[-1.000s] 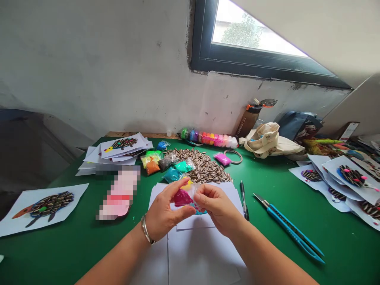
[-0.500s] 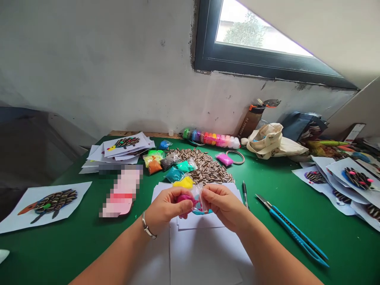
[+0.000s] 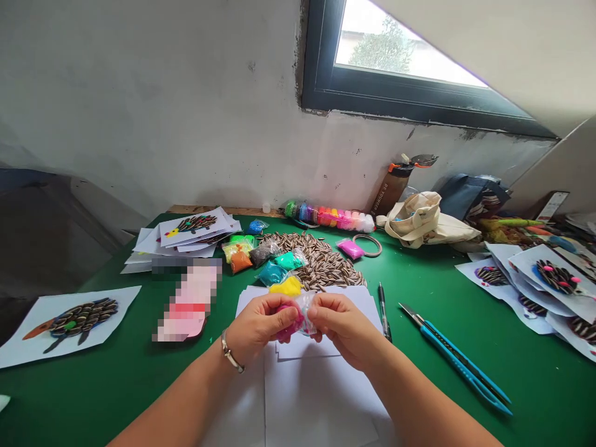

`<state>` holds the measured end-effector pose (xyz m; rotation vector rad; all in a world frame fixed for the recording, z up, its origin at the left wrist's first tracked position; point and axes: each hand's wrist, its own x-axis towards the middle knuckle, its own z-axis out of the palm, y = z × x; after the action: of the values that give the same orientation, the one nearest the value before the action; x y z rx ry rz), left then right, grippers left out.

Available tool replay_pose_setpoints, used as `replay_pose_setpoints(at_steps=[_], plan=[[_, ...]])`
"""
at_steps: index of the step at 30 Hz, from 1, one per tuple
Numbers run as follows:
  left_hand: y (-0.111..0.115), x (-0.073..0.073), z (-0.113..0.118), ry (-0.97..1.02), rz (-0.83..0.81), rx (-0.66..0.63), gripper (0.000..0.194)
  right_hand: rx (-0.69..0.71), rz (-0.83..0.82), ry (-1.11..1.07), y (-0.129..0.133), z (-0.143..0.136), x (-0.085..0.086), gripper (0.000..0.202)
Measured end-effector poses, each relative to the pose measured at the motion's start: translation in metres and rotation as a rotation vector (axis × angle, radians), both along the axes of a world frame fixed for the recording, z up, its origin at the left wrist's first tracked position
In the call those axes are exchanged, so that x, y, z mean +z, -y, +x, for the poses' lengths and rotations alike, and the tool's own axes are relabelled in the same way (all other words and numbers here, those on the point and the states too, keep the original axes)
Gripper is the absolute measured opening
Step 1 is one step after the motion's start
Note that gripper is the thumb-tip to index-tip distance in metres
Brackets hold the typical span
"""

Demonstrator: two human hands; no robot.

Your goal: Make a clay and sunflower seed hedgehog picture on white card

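Observation:
In my left hand (image 3: 261,320), which wears a silver bracelet, is a small clear bag of magenta clay (image 3: 298,315), squeezed between thumb and fingers. The thumb and fingers of my right hand (image 3: 347,320) pinch the transparent end of the same bag. Both hands are close together above a stack of white paper (image 3: 321,397). Just behind them lies a yellow lump of clay (image 3: 285,285), and further back are bags of teal (image 3: 272,273), green (image 3: 289,259) and orange clay (image 3: 241,261) beside a heap of striped sunflower seeds (image 3: 326,261).
A black pen (image 3: 383,310) and a blue-handled cutter knife (image 3: 459,360) lie to the right. Seed pictures on paper (image 3: 79,323) are at the left and right (image 3: 559,279). A bottle (image 3: 392,189) and a cloth bag (image 3: 419,220) stand along the back.
My right hand has shifted slightly left, nearer my left hand, and the clear end of the bag is more bunched between them. The whole view has moved slightly.

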<state>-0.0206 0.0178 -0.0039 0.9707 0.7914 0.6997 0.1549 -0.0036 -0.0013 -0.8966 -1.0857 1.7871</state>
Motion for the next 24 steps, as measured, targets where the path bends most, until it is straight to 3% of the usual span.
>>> replay_pose_setpoints(at_steps=[3, 7, 13, 17, 24], plan=[[-0.002, 0.000, -0.001, 0.005, -0.031, 0.039, 0.036, -0.026, 0.009, 0.015, -0.002, 0.000, -0.001, 0.023], [-0.003, 0.000, -0.004, 0.009, -0.054, 0.053, 0.035, 0.045, -0.012, 0.022, -0.003, 0.003, 0.000, 0.017], [0.003, 0.000, -0.005, 0.115, -0.105, -0.051, 0.034, 0.197, -0.048, -0.067, 0.006, 0.004, 0.006, 0.007], [0.003, -0.001, -0.004, 0.119, -0.116, -0.055, 0.034, 0.134, -0.025, -0.050, 0.007, 0.000, 0.006, 0.014], [0.001, 0.001, -0.003, 0.086, -0.180, 0.067, 0.036, -0.002, 0.006, 0.029, 0.001, 0.000, 0.002, 0.021]])
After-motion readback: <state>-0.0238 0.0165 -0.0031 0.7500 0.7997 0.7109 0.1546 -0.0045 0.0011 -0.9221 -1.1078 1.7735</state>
